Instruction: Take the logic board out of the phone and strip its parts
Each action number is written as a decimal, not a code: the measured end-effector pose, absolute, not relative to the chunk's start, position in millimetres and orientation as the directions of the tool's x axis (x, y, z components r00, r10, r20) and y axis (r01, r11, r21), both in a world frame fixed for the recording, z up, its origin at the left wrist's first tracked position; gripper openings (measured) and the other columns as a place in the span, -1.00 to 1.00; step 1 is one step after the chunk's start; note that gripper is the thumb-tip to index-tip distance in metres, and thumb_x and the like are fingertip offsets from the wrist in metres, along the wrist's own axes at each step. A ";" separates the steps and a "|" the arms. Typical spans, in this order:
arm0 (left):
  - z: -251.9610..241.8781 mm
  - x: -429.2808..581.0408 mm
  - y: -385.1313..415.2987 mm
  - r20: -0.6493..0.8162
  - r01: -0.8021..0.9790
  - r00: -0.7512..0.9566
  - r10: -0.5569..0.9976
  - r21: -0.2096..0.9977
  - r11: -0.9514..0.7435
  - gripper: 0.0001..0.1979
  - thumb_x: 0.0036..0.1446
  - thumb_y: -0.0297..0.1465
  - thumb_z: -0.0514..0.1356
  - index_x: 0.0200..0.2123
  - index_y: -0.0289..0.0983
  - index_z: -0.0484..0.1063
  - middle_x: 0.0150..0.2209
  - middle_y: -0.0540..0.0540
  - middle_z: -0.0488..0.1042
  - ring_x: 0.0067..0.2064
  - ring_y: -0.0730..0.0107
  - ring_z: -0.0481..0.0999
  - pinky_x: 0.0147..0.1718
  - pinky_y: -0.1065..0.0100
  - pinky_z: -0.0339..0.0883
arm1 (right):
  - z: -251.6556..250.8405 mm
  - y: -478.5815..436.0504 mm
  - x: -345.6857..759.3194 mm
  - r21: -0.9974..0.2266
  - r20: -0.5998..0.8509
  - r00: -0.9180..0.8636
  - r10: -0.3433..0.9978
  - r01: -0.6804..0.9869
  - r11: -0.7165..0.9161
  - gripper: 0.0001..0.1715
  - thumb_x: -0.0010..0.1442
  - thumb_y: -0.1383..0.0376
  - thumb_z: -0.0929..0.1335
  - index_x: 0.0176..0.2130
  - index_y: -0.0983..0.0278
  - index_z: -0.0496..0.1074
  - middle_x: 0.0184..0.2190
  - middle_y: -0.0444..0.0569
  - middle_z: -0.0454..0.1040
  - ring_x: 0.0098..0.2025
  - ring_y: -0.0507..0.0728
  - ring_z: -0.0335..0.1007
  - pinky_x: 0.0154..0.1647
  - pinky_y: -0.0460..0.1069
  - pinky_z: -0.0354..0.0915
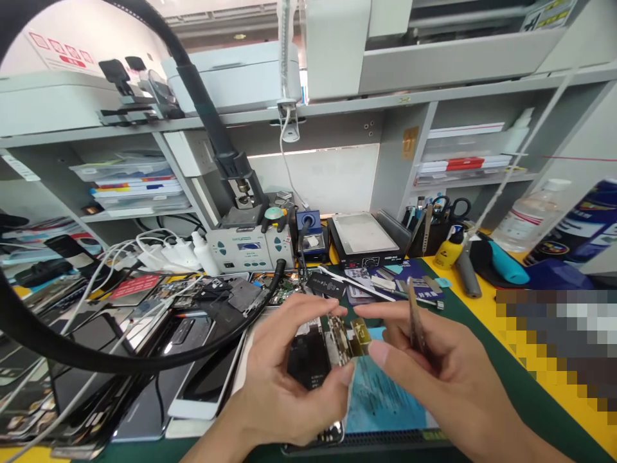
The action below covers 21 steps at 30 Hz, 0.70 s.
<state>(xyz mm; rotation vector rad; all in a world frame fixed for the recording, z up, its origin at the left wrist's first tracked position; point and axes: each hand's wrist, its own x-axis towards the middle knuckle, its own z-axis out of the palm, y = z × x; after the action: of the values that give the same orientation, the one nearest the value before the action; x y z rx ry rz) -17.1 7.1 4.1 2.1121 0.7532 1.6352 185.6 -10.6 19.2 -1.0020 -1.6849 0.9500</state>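
Note:
My left hand (274, 386) pinches a small phone circuit board (340, 337) by its edges, thumb below and fingertips above. A gold-coloured flexible piece (360, 333) sticks out from the board's right side. Close by that piece are the thumb and index finger of my right hand (434, 373); whether they touch it I cannot tell. Metal tweezers (413, 315) stay tucked in my right hand, pointing up. Beneath my left hand lies an opened phone (308, 354) with a black battery, partly hidden by the fingers. A blue, scratched work pad (385, 392) shows under both hands.
Several phones (202, 373) and parts cover the left side. A black hose (144, 366) loops across the left. Behind stand a hot-air station (250, 247) and a flat heating plate (364, 233). A yellow bottle (449, 247) and a clear bottle (527, 215) are at right.

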 end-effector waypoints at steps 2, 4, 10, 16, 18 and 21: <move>4.5 -16.8 7.5 0.756 0.162 0.180 0.629 0.608 -0.777 -0.39 0.04 -0.58 0.29 0.18 -0.16 0.39 -0.07 -0.23 0.56 -0.04 0.02 0.59 -0.04 -0.03 0.55 | 19.2 -10.3 185.9 -0.913 0.313 -0.232 0.921 0.194 0.359 -0.74 0.36 0.14 0.35 0.02 0.04 0.50 -0.55 -0.24 -0.05 -0.57 0.04 -0.07 -0.59 -0.06 0.06; 5.1 -16.8 7.7 0.729 0.107 0.176 0.662 0.654 -0.749 -0.42 0.08 -0.58 0.27 0.18 -0.15 0.39 -0.07 -0.20 0.57 -0.07 0.08 0.61 -0.06 0.04 0.57 | 18.6 -10.1 186.5 -0.910 0.319 -0.229 0.920 0.197 0.364 -0.75 0.35 0.14 0.36 0.01 0.03 0.50 -0.56 -0.24 -0.04 -0.58 0.04 -0.06 -0.60 -0.07 0.06; 9.0 -18.4 10.5 0.422 -0.303 0.202 0.884 0.885 -0.353 -0.78 0.28 -0.34 0.25 -0.02 -0.07 0.56 -0.19 -0.10 0.66 -0.18 0.22 0.69 -0.13 0.25 0.60 | 16.4 -14.1 185.4 -0.871 0.384 -0.231 0.894 0.231 0.434 -0.78 0.33 0.19 0.37 -0.03 0.03 0.53 -0.60 -0.25 0.02 -0.63 0.02 -0.03 -0.67 -0.10 0.03; 17.0 -14.2 12.1 0.184 -0.578 0.380 0.907 0.813 0.077 -0.87 0.25 -0.30 0.29 -0.18 -0.12 0.64 -0.25 -0.07 0.70 -0.22 0.28 0.70 -0.23 0.42 0.60 | 18.6 -16.3 175.9 -0.806 0.482 -0.168 0.860 0.300 0.511 -0.85 0.29 0.26 0.41 -0.12 0.06 0.56 -0.65 -0.28 -0.03 -0.67 0.01 -0.01 -0.72 -0.11 0.01; 19.1 -13.4 11.8 0.153 -0.603 0.399 0.904 0.786 0.133 -0.87 0.24 -0.30 0.29 -0.20 -0.16 0.64 -0.29 -0.09 0.70 -0.27 0.33 0.70 -0.26 0.49 0.58 | 20.5 -15.7 173.3 -0.783 0.517 -0.155 0.842 0.311 0.538 -0.87 0.26 0.28 0.43 -0.16 0.08 0.58 -0.65 -0.29 -0.05 -0.68 0.01 -0.01 -0.72 -0.11 0.04; 19.9 -13.7 12.2 0.098 -0.584 0.404 0.909 0.793 0.174 -0.84 0.21 -0.29 0.32 -0.23 -0.22 0.65 -0.32 -0.13 0.70 -0.32 0.36 0.69 -0.27 0.53 0.57 | 22.2 -15.2 171.0 -0.751 0.564 -0.129 0.815 0.331 0.572 -0.90 0.24 0.31 0.43 -0.26 0.11 0.59 -0.67 -0.30 -0.02 -0.71 0.00 -0.02 -0.74 -0.10 0.02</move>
<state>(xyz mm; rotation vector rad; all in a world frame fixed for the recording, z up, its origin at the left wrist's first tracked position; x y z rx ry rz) -13.7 12.2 19.9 0.8698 0.4504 1.1103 171.0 -15.2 22.2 -0.9596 -1.7107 0.5524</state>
